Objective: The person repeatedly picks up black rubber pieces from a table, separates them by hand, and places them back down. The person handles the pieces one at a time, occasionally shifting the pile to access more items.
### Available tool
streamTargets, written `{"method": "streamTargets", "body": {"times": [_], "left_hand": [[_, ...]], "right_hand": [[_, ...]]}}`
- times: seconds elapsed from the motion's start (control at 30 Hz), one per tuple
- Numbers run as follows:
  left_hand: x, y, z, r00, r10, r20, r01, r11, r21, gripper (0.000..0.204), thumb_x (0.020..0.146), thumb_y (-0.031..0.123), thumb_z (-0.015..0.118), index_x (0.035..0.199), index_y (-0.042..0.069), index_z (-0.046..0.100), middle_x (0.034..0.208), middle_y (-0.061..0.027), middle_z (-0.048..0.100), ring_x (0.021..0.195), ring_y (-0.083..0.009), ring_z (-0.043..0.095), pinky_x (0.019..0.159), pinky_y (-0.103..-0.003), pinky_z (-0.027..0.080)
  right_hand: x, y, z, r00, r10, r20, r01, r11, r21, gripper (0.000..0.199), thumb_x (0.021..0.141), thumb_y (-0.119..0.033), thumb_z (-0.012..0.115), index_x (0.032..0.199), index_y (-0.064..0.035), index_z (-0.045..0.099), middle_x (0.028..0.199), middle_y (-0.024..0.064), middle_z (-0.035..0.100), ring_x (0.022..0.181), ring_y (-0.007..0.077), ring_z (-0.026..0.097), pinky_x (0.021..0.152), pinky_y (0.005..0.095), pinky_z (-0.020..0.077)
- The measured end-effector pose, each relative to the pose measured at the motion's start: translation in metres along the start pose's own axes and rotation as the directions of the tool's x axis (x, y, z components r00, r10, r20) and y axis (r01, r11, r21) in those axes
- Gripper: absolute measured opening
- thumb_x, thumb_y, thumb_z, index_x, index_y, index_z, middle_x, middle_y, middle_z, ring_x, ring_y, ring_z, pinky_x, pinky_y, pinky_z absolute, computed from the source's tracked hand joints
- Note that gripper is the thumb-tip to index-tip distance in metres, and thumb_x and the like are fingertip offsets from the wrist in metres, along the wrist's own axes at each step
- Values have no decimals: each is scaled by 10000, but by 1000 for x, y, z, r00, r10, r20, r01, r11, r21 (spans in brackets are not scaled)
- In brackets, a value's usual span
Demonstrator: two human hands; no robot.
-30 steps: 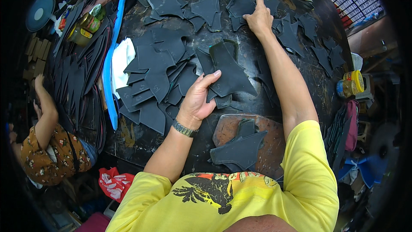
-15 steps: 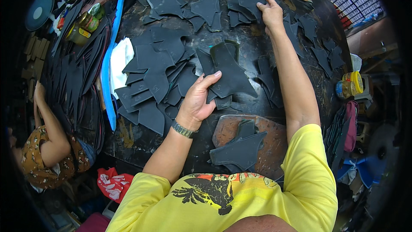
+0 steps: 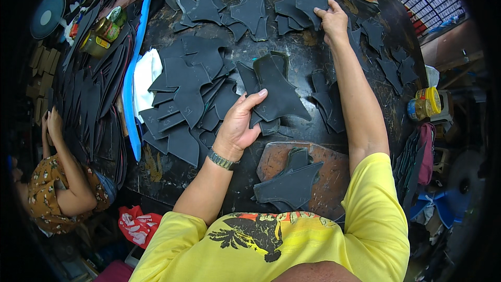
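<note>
My left hand [image 3: 241,124] is closed round a stack of black cut pieces [image 3: 279,91], thumb on top, above the middle of the dark table [image 3: 245,172]. At the far right of the table, my right hand [image 3: 333,20] pinches a single black cut piece [image 3: 315,1] by its near edge. That piece overlaps a small pile of similar pieces [image 3: 290,11]. A large heap of black pieces [image 3: 185,86] lies left of my left hand. Close to my body, another stack of pieces [image 3: 289,184] rests on a worn brown board [image 3: 331,175].
A blue curved edging strip [image 3: 136,73] runs along the table's left side, beside a white cloth [image 3: 148,75]. Beyond it are long dark strips [image 3: 94,99], jars [image 3: 96,43] and a co-worker in a patterned top [image 3: 60,198]. A yellow-lidded jar [image 3: 425,103] stands at the right.
My right hand has moved slightly toward me and right, and its piece has shifted with it. My left hand is almost still. The co-worker's hands have moved.
</note>
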State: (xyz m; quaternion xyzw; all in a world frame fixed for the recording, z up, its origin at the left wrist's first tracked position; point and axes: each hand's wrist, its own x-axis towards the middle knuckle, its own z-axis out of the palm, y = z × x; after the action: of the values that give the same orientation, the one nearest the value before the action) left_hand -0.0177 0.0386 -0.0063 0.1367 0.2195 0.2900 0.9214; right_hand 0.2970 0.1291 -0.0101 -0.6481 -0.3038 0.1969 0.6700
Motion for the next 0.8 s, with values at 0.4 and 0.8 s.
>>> {"method": "streamTargets", "body": {"times": [0.4,0.8], "left_hand": [[-1,-1,2,1000,8,-13,-8,1000,-6,182,942,70,573,1111,21,617,1082,-110,682,985,-222,677,886,-373,558],[0,-2,0,1000,20,-5,-20,999,-33,201,942,75,576,1130,12,606,1109,-119,668,1014,-232,665,913,-378,544]], "right_hand": [[-11,-5,1,998,51,28,-48,994,-100,659,742,58,631,1382,23,482,738,-24,477,565,78,424,523,215,365],[-46,-47,-16,920,94,380,-16,979,-202,540,746,-8,556,1284,-13,603,987,25,620,839,111,554,794,224,443]]}}
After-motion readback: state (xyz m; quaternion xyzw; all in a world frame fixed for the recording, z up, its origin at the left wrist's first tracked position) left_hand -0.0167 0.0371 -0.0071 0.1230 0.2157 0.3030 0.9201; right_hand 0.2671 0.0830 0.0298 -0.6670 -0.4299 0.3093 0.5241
